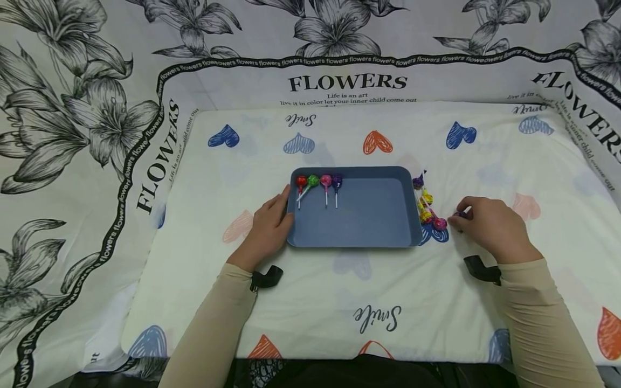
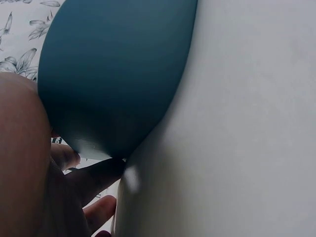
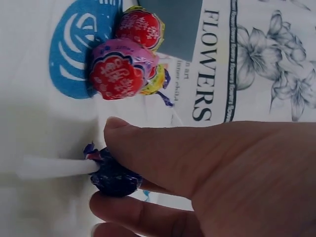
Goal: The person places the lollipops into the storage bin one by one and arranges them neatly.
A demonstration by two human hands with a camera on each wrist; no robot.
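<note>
A blue-grey rectangular tray (image 1: 359, 215) lies on the cloth. In it, a red lollipop (image 1: 301, 181), a green one (image 1: 312, 180), a pink one (image 1: 325, 180) and a purple one (image 1: 337, 181) stand in a row along the upper left, sticks toward me. The left hand (image 1: 266, 226) holds the tray's left edge, thumb at the rim and fingers by the outer wall (image 2: 113, 98). The right hand (image 1: 495, 223) pinches a dark-blue wrapped lollipop (image 3: 116, 175) by its head, between thumb and fingers; its white stick (image 3: 57, 168) points away from the palm.
Just right of the tray lies a small pile of wrapped lollipops, with a pink one (image 1: 440, 223), yellow ones (image 1: 426, 198) and a purple one (image 1: 418, 182). A pale cloth with printed hearts (image 1: 378, 143) covers the surface, over a flower-printed sheet (image 1: 339, 32).
</note>
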